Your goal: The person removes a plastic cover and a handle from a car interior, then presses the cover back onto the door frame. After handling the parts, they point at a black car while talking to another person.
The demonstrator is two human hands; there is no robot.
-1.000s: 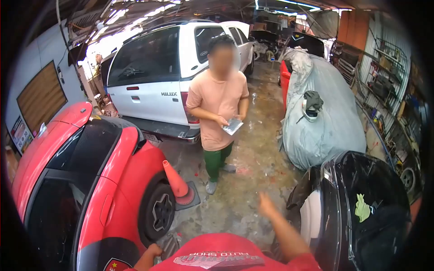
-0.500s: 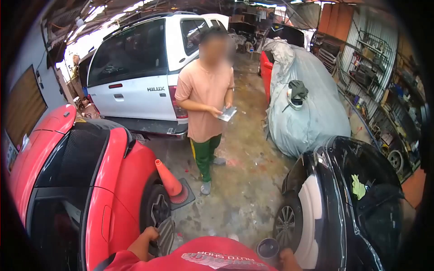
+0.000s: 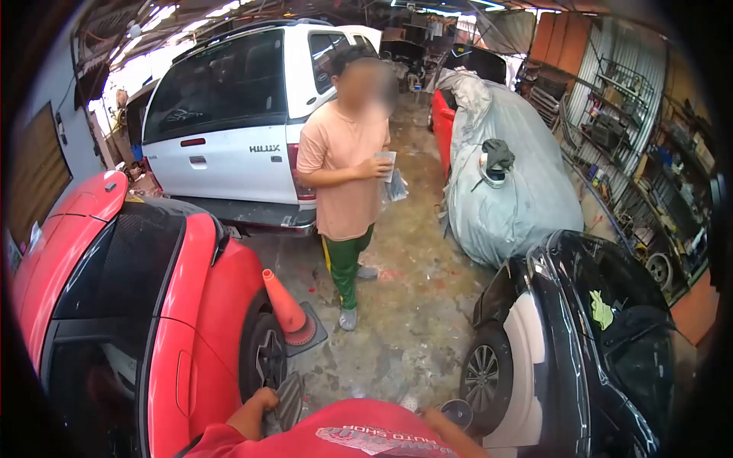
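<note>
My left hand [image 3: 266, 398] is closed on a dark grey, ridged, flat piece [image 3: 289, 404], low in the view beside the red car's wheel. Near the bottom centre is my right hand [image 3: 431, 417], its fingers not clear enough to read. A small pale object [image 3: 409, 402] shows just beyond that hand. Right of it, behind my forearm, a round dark cup or tub [image 3: 458, 414] is partly hidden. A person in a pink shirt [image 3: 347, 153] stands ahead, raising a small pale item [image 3: 385, 165] in one hand, with a grey cloth-like piece [image 3: 396, 187] hanging beside it.
A red car [image 3: 200, 336] stands at left with an orange cone [image 3: 285, 304] by its wheel. Behind are a white pickup [image 3: 229, 168] and a grey-covered car [image 3: 519, 191]. At right stand a black car [image 3: 569, 305] and loaded shelves [image 3: 622, 114].
My right hand has moved left, away from the cup's right side. The other person has raised the pale item, and the grey piece now hangs lower. The view has shifted slightly.
</note>
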